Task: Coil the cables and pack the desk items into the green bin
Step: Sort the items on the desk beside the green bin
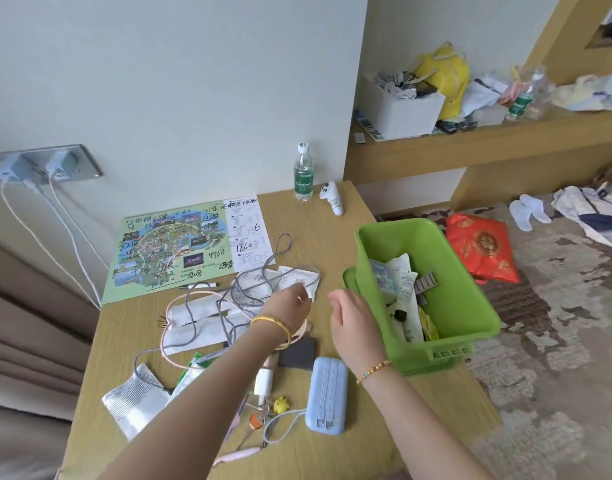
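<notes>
Item one: our left hand [290,301], gold bangle at the wrist, reaches toward the middle of the light wooden desk [332,216], fingertips pinching the edge of a white paper packet [299,278].

Item two: our right hand [349,315], beaded bracelet at the wrist, hovers just beside the bin's near-left wall, fingers loosely curled and holding nothing.

Item three: the bright green plastic bin [449,282], at the desk's right edge, tilted, sitting on its green lid; it holds a white tube, papers and small dark items.

Item four: a tangled grey braided cable [249,285], draped over white packets at mid-desk, one loop reaching onto the green printed map [166,247] by the far-left corner.

Item five: a pale pink cable [180,327], looped toward the left edge.

Item six: a light blue power bank [327,393], near the front edge, beside a white charger plug [264,381].

Item seven: a clear water bottle [303,173], at the far edge.
</notes>
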